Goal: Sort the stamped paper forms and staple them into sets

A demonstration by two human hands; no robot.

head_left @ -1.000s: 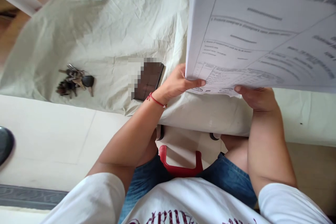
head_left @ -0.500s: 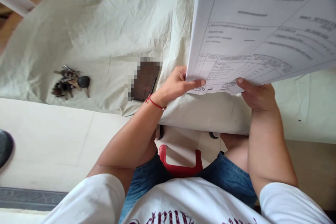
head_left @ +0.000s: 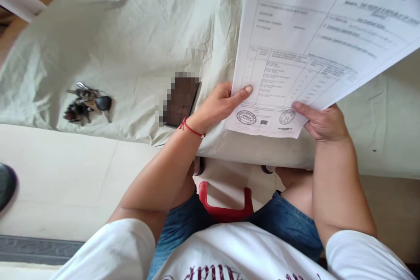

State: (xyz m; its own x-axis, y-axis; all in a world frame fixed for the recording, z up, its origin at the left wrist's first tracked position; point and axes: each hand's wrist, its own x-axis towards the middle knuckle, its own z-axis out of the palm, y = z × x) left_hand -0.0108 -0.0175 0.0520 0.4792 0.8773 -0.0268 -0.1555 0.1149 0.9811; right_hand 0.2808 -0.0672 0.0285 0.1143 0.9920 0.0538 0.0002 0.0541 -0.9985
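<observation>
We hold a printed sheet of paper [head_left: 311,43] up over the tabletop [head_left: 138,30], which is draped in a cream cloth. Our left hand [head_left: 219,103] pinches the sheet's lower left edge, thumb on the printed face and fingers behind it. Our right hand [head_left: 323,122] pinches the lower right corner beside the two round stamps, thumb on top. Just left of our left fingers lies a dark phone [head_left: 182,100]; well beyond it a bunch of keys [head_left: 87,103] rests on the cloth.

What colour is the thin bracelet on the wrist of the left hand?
Red. The bracelet is a thin cord on the left hand wrist, clearest in the head view.
</observation>
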